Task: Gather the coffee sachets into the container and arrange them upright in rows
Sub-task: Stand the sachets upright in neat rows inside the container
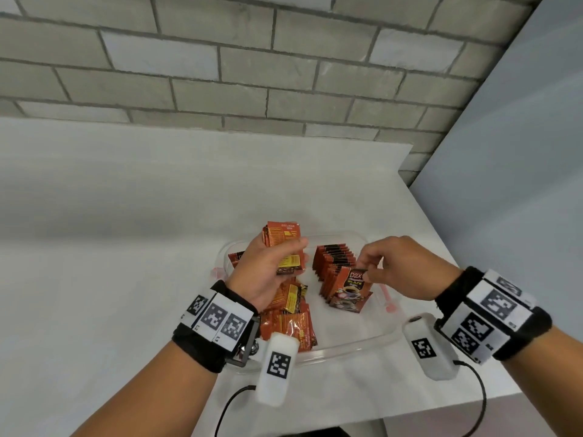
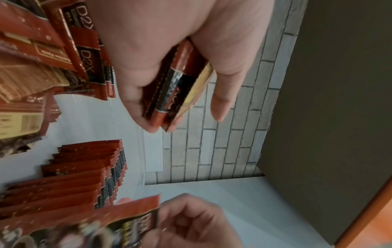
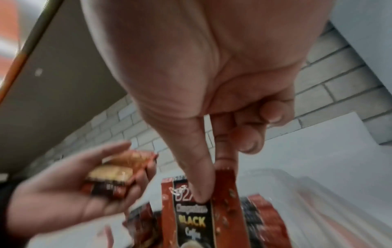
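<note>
A clear plastic container sits on the white table. Inside it, a row of red coffee sachets stands upright on the right side, and loose sachets lie piled on the left. My left hand grips a small stack of sachets above the pile; the left wrist view shows the stack between thumb and fingers. My right hand pinches the top corner of one sachet at the near end of the row, thumb on its front.
The white table stretches wide to the left. A grey brick wall runs behind it and a plain wall closes the right side. The table's front right edge is close to my right wrist.
</note>
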`<state>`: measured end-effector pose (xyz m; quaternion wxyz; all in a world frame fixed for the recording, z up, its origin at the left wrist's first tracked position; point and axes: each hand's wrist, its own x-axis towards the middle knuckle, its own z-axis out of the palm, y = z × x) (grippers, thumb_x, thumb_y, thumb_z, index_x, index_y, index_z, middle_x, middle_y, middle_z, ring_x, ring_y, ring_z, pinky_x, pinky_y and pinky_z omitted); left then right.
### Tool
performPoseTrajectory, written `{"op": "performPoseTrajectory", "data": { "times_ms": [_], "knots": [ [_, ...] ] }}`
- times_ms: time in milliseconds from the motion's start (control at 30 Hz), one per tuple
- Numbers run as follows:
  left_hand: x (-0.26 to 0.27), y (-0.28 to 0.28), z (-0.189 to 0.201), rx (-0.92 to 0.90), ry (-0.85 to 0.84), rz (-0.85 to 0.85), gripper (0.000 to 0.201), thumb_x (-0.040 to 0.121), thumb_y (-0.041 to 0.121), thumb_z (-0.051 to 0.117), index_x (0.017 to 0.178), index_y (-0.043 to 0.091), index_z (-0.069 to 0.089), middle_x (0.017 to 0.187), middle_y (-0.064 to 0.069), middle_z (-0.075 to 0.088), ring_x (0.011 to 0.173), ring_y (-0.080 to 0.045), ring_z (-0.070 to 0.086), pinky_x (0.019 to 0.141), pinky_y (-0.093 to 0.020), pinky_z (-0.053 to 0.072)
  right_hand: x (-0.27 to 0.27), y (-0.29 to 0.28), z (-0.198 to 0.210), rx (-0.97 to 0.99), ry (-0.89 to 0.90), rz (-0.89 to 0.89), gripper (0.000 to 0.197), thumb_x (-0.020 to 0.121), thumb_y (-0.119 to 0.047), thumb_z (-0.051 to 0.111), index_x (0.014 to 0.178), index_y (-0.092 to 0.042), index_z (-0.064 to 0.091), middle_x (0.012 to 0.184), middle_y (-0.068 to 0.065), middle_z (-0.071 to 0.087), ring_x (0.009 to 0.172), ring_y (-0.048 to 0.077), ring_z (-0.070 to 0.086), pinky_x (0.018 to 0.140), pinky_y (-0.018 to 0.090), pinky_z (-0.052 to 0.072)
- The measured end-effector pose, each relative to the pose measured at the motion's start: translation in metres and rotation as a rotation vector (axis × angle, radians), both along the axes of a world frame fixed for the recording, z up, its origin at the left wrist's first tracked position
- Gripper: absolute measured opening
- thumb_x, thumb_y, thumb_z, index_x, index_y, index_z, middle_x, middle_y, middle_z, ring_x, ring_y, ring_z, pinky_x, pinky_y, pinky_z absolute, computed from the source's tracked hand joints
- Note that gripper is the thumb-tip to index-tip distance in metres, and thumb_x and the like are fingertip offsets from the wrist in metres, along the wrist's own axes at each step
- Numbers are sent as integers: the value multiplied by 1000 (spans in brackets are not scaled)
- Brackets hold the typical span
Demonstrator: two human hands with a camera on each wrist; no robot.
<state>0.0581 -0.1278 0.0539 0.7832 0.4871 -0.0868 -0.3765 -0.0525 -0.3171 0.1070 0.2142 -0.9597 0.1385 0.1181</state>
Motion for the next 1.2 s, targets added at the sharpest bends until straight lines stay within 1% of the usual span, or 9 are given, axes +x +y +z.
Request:
{"op": "performPoseTrajectory", "data": {
  "times_ms": [133,233,300,500,633,733,900,1067,1200],
  "knots": [
    [0,1,-1,-11,7,-30,37,64,21,73,98,11,63,86,-8,67,80,-21,67,79,-38,53,-2,8,-23,-169,184,40,13,85,-12,62,90,-23,67,88,-6,62,66,6,55,57,12,41],
    [-1,1,-2,-29,9,-57,32,65,20,72,94,13,64,83,-7,68,76,-20,67,75,-35,54,-1,10,-37,-315,233,74,17,83,-13,59,89,-25,68,100,2,64,93,19,63,75,26,48],
    [-1,2,-2,-27,16,-57,32,65,20,72,95,13,64,83,-7,69,76,-19,68,74,-34,54,1,11,-43,-380,246,96,17,82,-13,57,84,-28,65,106,6,63,106,23,61,75,28,47],
    [3,5,-2,1,22,-64,20,76,16,70,96,13,64,85,-6,69,76,-19,68,75,-36,54,9,16,-44,-498,292,117,13,85,-17,56,89,-25,65,107,6,54,80,24,59,62,25,36],
    [3,7,-3,16,23,-68,15,81,14,68,95,13,64,85,-5,69,76,-19,68,76,-37,54,10,20,-43,-534,314,134,10,87,-18,55,88,-23,63,106,6,54,64,16,45,49,21,25],
    [3,7,-3,21,21,-73,14,81,14,67,95,14,64,85,-5,69,77,-19,68,78,-38,54,10,20,-43,-568,312,140,13,87,-16,53,78,-26,52,105,7,54,68,20,48,47,22,24],
    [3,6,-4,3,42,-74,14,82,17,66,95,12,64,86,-7,70,76,-20,68,77,-39,54,9,17,-42,-581,296,138,12,86,-22,56,80,-25,46,99,3,50,70,21,48,48,22,22],
    [4,4,-6,-35,160,-65,14,94,11,48,101,7,59,83,-11,71,72,-23,67,71,-37,54,7,13,-35,-528,222,104,8,88,-29,57,92,-22,58,98,-1,60,70,17,51,53,25,32],
    [4,3,-6,-17,145,-112,19,93,5,48,109,8,58,91,-15,70,79,-27,69,71,-38,57,6,6,-20,-282,-70,-44,16,91,-36,58,98,-23,63,88,-7,66,70,8,57,64,24,45]
  ]
}}
